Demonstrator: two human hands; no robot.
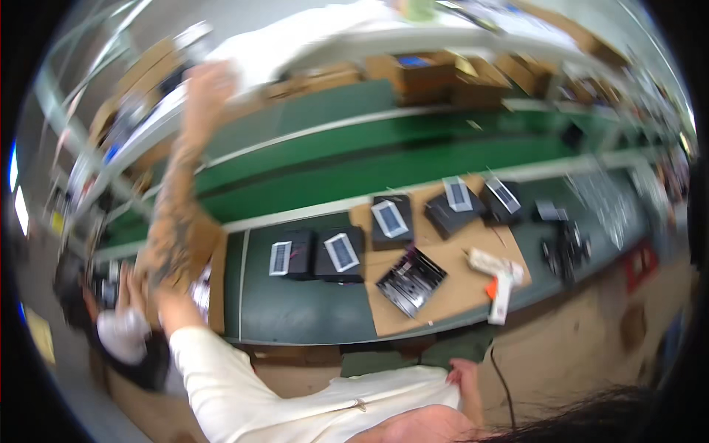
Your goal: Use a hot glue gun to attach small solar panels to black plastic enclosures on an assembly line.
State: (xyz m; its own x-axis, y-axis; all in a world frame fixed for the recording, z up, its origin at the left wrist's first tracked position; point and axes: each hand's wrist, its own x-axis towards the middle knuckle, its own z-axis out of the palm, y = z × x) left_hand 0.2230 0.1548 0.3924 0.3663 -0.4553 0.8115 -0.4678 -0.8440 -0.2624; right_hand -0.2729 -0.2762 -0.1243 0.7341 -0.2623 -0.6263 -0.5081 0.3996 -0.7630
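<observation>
Left hand: hovering near the white shelf; I'm failing to discern its grip.
Right hand: resting by the shirt, grip likewise unclear.
Black casing: lying on cardboard atop the counter.

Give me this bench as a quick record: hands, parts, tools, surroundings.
Left hand: raised far forward near the white surface; blurred, grip unclear
Right hand: low, beside the shirt; grip unclear
Small panels: five, on or against black boxes
Open case: black, on the cardboard sheet
Glue gun: white, orange trigger, at the sheet's right side
Green belt: beyond the table
Co-worker: far left
</observation>
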